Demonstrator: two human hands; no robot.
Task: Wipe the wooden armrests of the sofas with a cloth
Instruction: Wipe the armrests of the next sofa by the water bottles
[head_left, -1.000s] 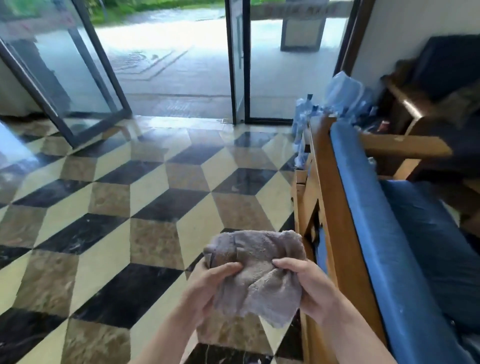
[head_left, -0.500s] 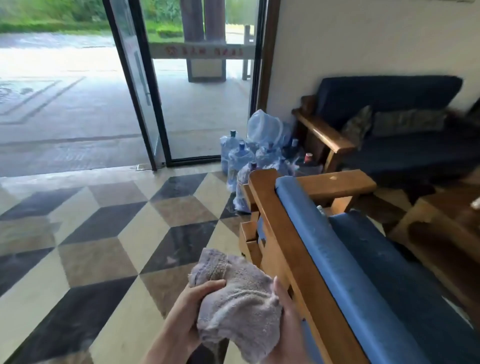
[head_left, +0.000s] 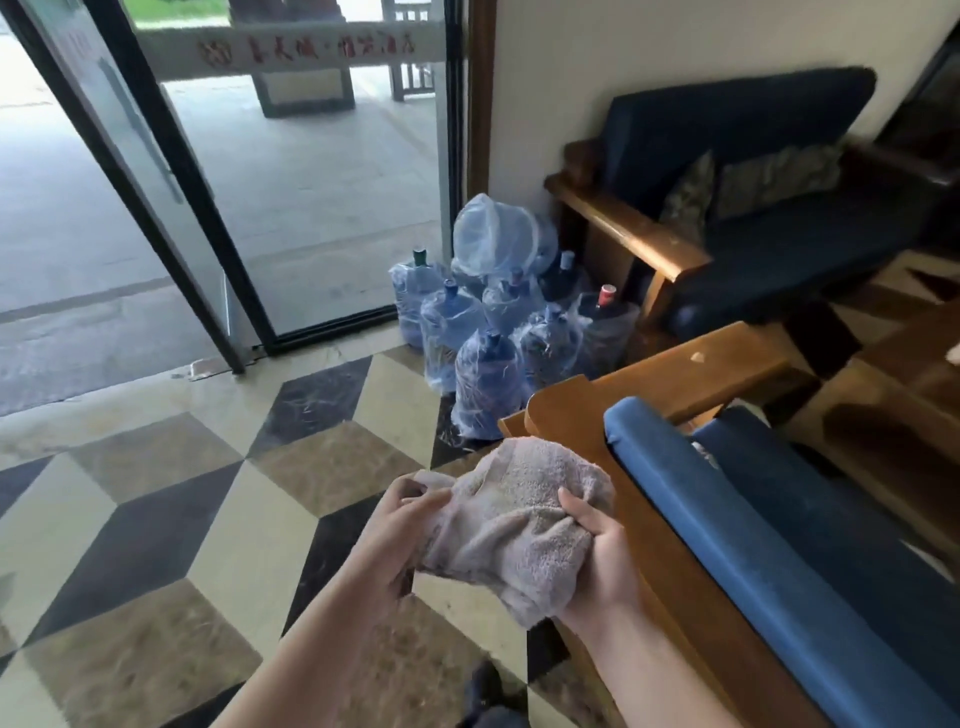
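Observation:
A crumpled grey terry cloth (head_left: 514, 525) is held between both hands in front of me. My left hand (head_left: 400, 530) pinches its left edge, and my right hand (head_left: 602, 556) grips its right side. Just right of the cloth runs the wooden back frame (head_left: 566, 415) of the near sofa with its blue cushions (head_left: 727, 535). That sofa's wooden armrest (head_left: 691, 374) stretches away at the far end, apart from the cloth. A second, dark blue sofa against the wall has a worn wooden armrest (head_left: 628, 228).
Several plastic-wrapped water jugs (head_left: 488, 338) stand on the tiled floor between the two sofas and the glass door (head_left: 171, 182), which stands open. A low wooden table (head_left: 883, 431) sits at the right. Patterned floor tiles (head_left: 156, 519) spread to the left.
The view has swung right and closer to the near sofa's far end. Both hands keep hold of the cloth, which now sits next to the corner of the wooden frame.

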